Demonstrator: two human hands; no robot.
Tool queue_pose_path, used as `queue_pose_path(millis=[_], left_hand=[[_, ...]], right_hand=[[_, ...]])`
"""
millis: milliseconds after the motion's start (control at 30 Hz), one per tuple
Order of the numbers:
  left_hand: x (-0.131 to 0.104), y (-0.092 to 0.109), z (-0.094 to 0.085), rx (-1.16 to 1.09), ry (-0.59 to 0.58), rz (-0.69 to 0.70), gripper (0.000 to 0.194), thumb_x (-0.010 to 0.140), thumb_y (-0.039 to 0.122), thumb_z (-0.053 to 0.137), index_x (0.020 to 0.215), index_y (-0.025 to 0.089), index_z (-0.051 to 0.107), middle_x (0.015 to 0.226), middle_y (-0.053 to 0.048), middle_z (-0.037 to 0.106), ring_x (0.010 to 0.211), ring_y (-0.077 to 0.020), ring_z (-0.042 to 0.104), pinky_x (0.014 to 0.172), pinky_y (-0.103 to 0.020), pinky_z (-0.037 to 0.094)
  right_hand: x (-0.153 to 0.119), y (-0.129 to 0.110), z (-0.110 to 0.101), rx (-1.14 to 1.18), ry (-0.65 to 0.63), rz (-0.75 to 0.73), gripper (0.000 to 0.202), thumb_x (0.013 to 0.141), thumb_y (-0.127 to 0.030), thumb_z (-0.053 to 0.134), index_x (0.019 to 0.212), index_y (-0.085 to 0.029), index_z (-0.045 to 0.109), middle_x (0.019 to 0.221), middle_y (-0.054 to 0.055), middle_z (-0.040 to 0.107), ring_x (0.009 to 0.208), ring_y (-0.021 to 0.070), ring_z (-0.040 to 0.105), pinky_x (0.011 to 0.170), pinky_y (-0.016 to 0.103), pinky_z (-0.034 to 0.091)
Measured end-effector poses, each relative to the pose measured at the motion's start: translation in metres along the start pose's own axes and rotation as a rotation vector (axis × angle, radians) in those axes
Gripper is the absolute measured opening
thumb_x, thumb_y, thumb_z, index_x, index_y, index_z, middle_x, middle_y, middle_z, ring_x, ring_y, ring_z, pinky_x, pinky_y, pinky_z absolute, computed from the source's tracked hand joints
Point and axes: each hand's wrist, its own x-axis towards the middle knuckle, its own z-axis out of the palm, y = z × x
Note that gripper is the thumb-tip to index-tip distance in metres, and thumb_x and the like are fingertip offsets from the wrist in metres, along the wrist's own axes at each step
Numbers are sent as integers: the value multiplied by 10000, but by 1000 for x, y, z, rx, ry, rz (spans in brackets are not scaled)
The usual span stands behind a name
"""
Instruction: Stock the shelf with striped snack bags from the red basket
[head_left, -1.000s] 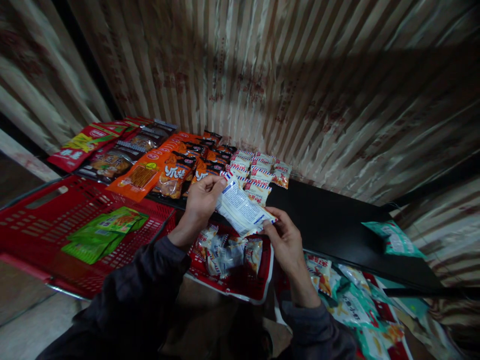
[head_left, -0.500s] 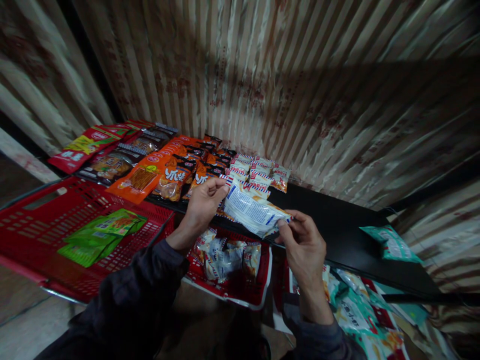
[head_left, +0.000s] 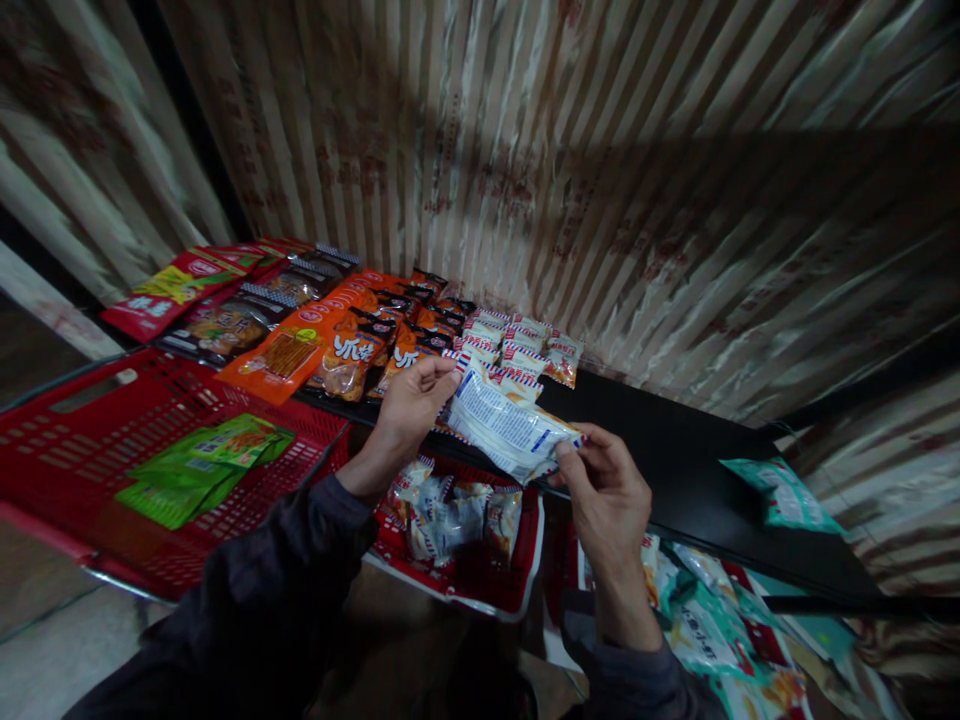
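Observation:
A white snack bag with blue print and striped ends is stretched between my two hands above the shelf's front edge, its printed back toward me. My left hand pinches its upper left end. At the lower right end, my right hand grips the other corner between thumb and fingers. Behind it, matching white snack bags lie in rows on the black shelf. Directly below, a red basket holds several more of the same kind.
Orange snack bags, dark bags and red bags fill the shelf's left. A larger red basket holds green packets. One teal bag lies at the shelf's right, with teal bags below. A corrugated wall stands behind.
Both hands keep hold of the white snack bag in nearly the same place. The view has shifted very slightly.

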Motion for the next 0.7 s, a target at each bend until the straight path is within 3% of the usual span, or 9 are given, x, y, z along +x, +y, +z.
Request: queue_pose_path(millis=[100,233,333,433,567,700], left_hand=[[-1,-1,0,17,9,36,259,618,369,772,726,165,656,696,7,640,664,-116,563,655,-229,455],[-3,-4,2,60,42,32,253,612,362,781,742,176,669,734,-2,640,667,-117,555,607,-217,463],[-4,-3,4,-62,-6,-78,302,605,380,786,785,174,657,766,-10,650,653,-127,575,555,-223,479],[-6,-2,7,-278,-42,-182,288,641,358,767,808,158,644,792,-29,674,683,-133,611,599,-232,504],[-8,1,10,-453,-53,-267,246,697,347,738,796,145,637,770,-47,689,709,-137,637,644,-227,500],[-11,3,12,-393,-136,-253,259,689,388,750,748,162,638,750,-43,695,745,-175,661,619,-237,495]], right_hand=[[-1,1,-2,-83,61,-120,267,822,-363,664,1011,-175,662,855,39,689,606,113,619,527,225,531],[-5,-8,-2,-242,84,-423,145,852,-229,625,977,-212,697,880,43,649,733,139,629,572,237,526],[-13,-18,4,-328,5,-661,245,856,-108,594,1033,-246,694,852,34,627,727,131,609,597,247,512],[-24,-21,16,-379,-102,-847,329,842,-53,597,1093,-251,675,826,31,620,744,135,587,633,264,509],[-39,-12,35,-455,-201,-961,287,855,-60,607,1100,-199,662,779,33,622,731,135,568,635,261,492],[-47,2,46,-560,-315,-942,219,883,-89,589,1076,-166,660,770,37,636,732,148,556,618,265,463]])
